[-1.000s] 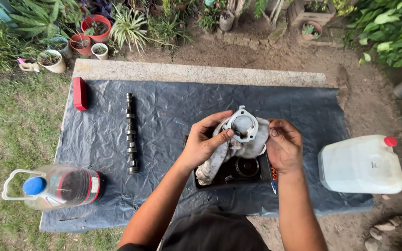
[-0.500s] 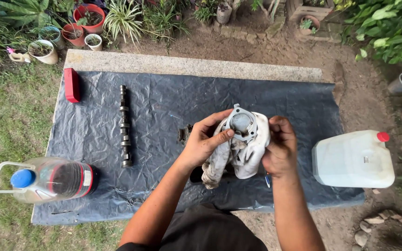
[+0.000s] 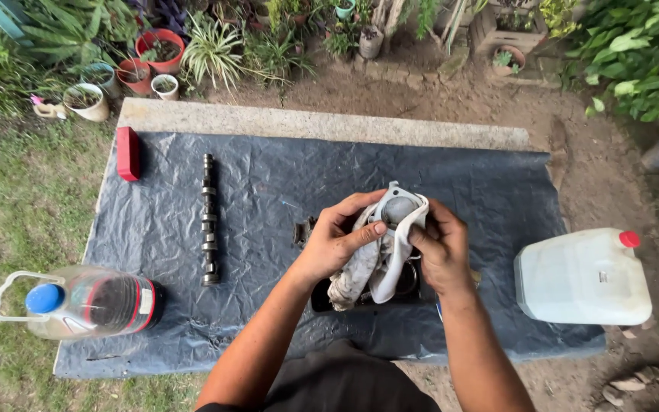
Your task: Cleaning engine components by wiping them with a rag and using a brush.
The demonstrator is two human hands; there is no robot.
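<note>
My left hand [image 3: 339,238] and my right hand [image 3: 441,249] together hold a light grey metal engine part [image 3: 400,210] wrapped in a dirty white rag [image 3: 366,268]. The left thumb presses the rag against the part's side; the right fingers grip the rag on the other side. The part is held over a black tray [image 3: 322,297] on a dark tarp [image 3: 268,191]. The tray's contents are mostly hidden by the hands and rag.
A metal camshaft [image 3: 208,220] and a red block [image 3: 127,153] lie on the tarp's left. A large clear bottle with a blue cap [image 3: 78,302] lies at front left, a white jerrycan with a red cap [image 3: 583,276] at right. Potted plants [image 3: 160,49] line the back.
The hands and part have shifted slightly, and the rag now covers more of the part's right side. The view has tilted a little.
</note>
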